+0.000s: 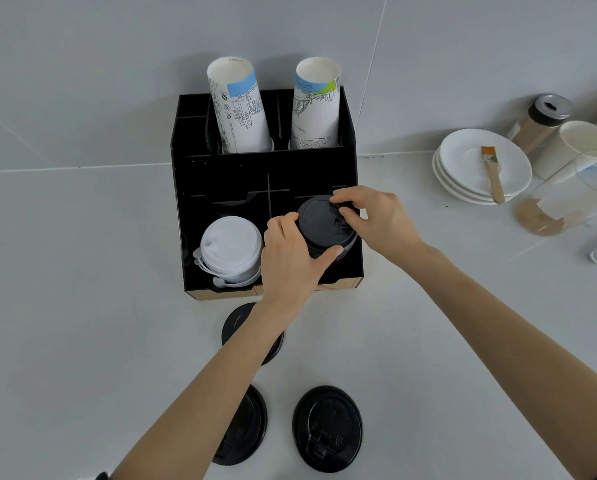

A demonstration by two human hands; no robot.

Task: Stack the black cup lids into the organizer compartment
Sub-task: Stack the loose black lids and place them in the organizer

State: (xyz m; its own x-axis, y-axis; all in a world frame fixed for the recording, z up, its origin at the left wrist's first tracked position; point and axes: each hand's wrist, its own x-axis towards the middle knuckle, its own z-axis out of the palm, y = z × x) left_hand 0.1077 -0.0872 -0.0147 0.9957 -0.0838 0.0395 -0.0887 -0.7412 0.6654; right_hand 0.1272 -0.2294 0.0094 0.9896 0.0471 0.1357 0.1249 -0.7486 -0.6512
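A: What are the hands doing?

B: Both are closed around a stack of black lids (323, 225). The left hand (291, 259) cups its near side, thumb under the edge; the right hand (371, 216) pinches the far rim. The stack sits in the organizer (350, 133) compartment between them.

A: And beside it?

B: Just left of the left hand, white lids (231, 245) fill the neighbouring compartment.

A: How much is left?

B: I'd say roughly midway. Three loose black lids lie on the counter (82, 306) nearer the person: one (236, 322) under the left wrist, one (252, 424) under the forearm, one (328, 427) between the arms.
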